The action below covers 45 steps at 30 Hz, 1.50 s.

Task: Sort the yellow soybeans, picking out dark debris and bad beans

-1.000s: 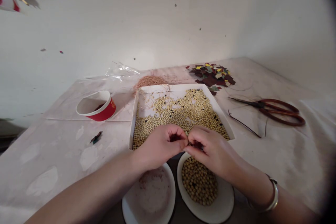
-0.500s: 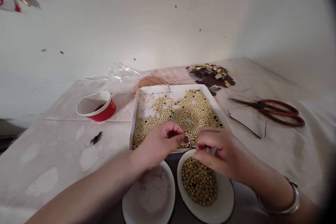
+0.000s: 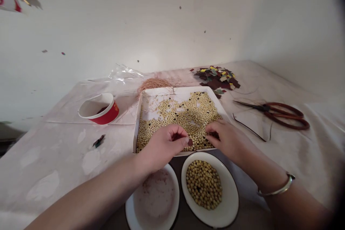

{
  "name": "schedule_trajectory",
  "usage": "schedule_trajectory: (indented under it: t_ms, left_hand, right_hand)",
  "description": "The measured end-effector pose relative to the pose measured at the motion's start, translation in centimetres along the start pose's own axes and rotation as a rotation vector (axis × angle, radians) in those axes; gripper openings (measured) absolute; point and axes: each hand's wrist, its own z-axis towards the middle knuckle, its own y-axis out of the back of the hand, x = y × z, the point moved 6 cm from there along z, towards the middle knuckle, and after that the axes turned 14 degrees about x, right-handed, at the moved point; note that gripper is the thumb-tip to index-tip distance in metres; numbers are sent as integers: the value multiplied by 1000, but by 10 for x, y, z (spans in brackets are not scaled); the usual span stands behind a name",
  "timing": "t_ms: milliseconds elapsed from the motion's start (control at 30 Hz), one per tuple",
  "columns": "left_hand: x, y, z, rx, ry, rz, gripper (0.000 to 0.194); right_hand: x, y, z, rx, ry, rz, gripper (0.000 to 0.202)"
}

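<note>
My left hand point(image 3: 164, 147) is closed in a pinch over the near edge of a shallow white tray point(image 3: 135, 129). A small dark red flat piece point(image 3: 190, 142) sticks out from its fingertips. Many small pale yellow beads point(image 3: 194, 115), with a few black ones among them, cover much of the tray's floor. At the tray's near right, my right hand point(image 3: 229, 140) has its fingers curled together down at the beads; what they hold, if anything, is hidden. Below it stands a white bowl point(image 3: 229, 205) with larger yellow-brown beads point(image 3: 204, 185).
Beneath my left forearm is another white bowl point(image 3: 176, 187) with reddish crumbs. A red and white paper cup point(image 3: 106, 115) stands left. Behind the tray lie reddish fibres point(image 3: 155, 83) and a pile of coloured scraps point(image 3: 217, 77). Scissors point(image 3: 285, 115) lie at the right, clear plastic point(image 3: 125, 73) at the back.
My right hand has moved from above the bead bowl forward to the beads in the tray. My left hand stays in place with the dark red piece.
</note>
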Motion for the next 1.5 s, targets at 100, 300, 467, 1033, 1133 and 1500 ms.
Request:
schedule_trajectory:
  t_ms: [100,300,467,1033,1133,1500]
  left_hand:
    - [1,0,0,-8,2,-3,11]
    - [1,0,1,-4,14,-34,11]
    - [0,-1,1,5,3,-84,7]
    - [1,-3,1,36,15,-198,8]
    - [0,-3,1,33,20,-199,8]
    - [2,-2,1,24,29,-176,6]
  right_hand:
    - [2,-1,0,33,4,32,7]
    - [5,3,0,-24,12,92,9]
    - [41,25,-18,-219,241,201,8]
    - [82,19,-30,-226,463,96,14]
    - [82,22,-31,-253,440,74,15]
    - [78,15,-28,-182,395,99,9]
